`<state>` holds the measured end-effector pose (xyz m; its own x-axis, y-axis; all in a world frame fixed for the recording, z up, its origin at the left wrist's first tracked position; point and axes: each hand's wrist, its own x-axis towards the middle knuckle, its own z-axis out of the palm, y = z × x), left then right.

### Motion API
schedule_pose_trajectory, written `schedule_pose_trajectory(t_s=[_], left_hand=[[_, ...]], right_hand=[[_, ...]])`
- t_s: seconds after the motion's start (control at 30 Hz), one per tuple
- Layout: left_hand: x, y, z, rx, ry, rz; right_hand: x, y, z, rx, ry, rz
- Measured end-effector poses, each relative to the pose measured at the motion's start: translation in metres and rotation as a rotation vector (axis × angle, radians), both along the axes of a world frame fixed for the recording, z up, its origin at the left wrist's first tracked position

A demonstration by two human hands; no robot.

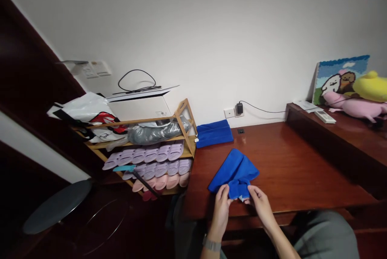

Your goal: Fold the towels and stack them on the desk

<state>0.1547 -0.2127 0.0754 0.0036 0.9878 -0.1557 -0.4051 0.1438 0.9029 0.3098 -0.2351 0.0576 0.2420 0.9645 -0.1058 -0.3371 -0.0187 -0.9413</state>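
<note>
A blue cloth (234,168), towel-like, lies partly spread on the reddish-brown wooden table (290,170). Its near edge is lifted and bunched between my two hands. My left hand (223,206) pinches the left side of that edge, thumb on top. Opposite it, my right hand (260,202) pinches the right side. A small pale tag shows at the cloth's lower edge between the hands. Farther back, against the wall, rests a second blue cloth (214,133), folded into a rectangle, with a white tag at its left end.
Left of the table stands a wooden rack (189,138) with several lilac and pink slippers (157,154), and a white box (140,107) on top. A round dark stool (57,206) is at lower left. On the right ledge are a remote (325,116) and a pink plush toy (356,107).
</note>
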Motion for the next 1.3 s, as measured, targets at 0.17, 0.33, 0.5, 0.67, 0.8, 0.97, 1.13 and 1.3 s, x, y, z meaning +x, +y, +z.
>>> schedule_pose_trajectory(t_s=[0.17, 0.33, 0.5, 0.67, 0.8, 0.97, 1.13, 1.3], left_hand=[[-0.030, 0.012, 0.020, -0.017, -0.087, 0.178], [-0.053, 0.014, 0.026, 0.031, -0.001, 0.309], [-0.035, 0.005, 0.015, 0.069, 0.200, 0.190], [-0.012, -0.004, 0.028, 0.262, 0.382, 0.106], [-0.007, -0.018, 0.048, 0.435, 0.622, -0.087], [-0.009, -0.030, 0.056, 0.440, 0.663, -0.211], [-0.017, -0.024, 0.054, 0.367, 0.546, -0.261], [-0.023, -0.019, 0.044, 0.181, 0.335, -0.219]], right_hand=[[0.021, 0.000, 0.009, -0.028, 0.081, -0.098], [0.032, -0.001, 0.016, -0.022, 0.092, -0.130], [0.015, -0.006, 0.024, -0.029, 0.124, -0.072], [0.004, -0.011, 0.031, 0.011, 0.114, 0.000], [-0.001, -0.015, 0.039, 0.025, 0.106, 0.029], [-0.008, -0.018, 0.061, 0.101, 0.011, 0.050], [-0.011, -0.009, 0.079, 0.137, -0.040, 0.050], [-0.021, 0.001, 0.083, 0.079, 0.014, 0.081]])
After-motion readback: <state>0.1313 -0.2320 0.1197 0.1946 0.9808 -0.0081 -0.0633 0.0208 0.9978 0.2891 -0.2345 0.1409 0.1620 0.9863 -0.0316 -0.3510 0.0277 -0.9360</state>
